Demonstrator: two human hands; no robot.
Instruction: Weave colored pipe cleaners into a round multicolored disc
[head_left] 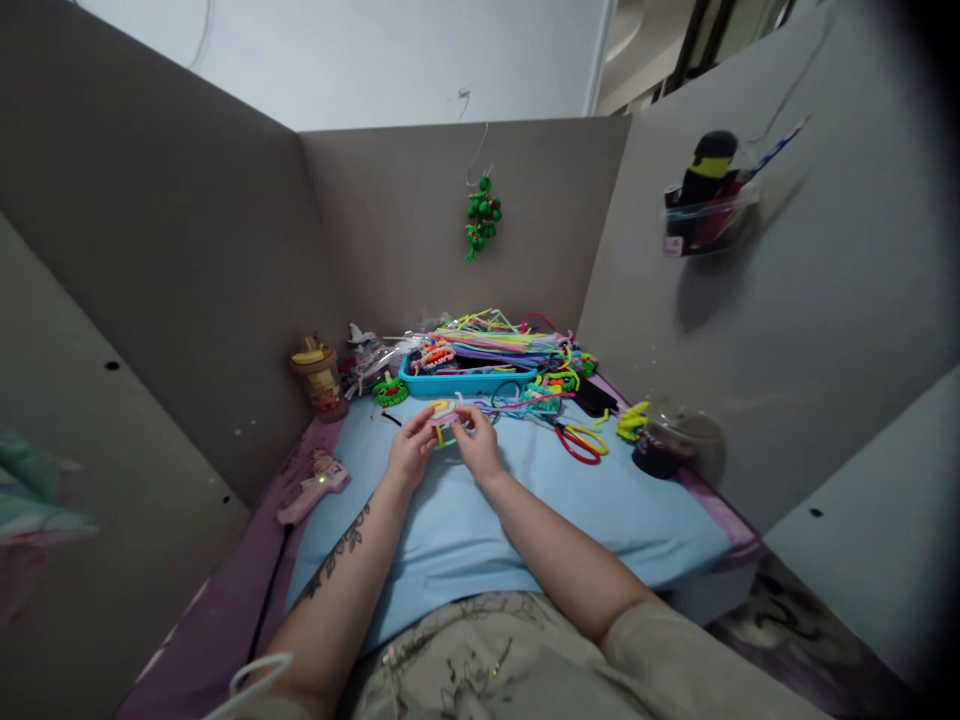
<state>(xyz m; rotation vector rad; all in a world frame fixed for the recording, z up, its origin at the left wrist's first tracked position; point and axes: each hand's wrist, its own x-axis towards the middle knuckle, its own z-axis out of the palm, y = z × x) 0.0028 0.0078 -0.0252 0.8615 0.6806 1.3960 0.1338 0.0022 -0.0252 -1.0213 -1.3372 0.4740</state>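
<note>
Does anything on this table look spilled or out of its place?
Yes. Pipe cleaners overflow the turquoise tray and lie scattered over the blue mat to its right. Nothing looks damaged. The left hand and right hand hold one pastel piece.

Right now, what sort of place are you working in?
Probably a craft corner walled by grey panels: a turquoise plastic tray heaped with coloured pipe cleaners, a pink glue gun, and the left hand and right hand pinching a small pastel pipe-cleaner piece.
</note>
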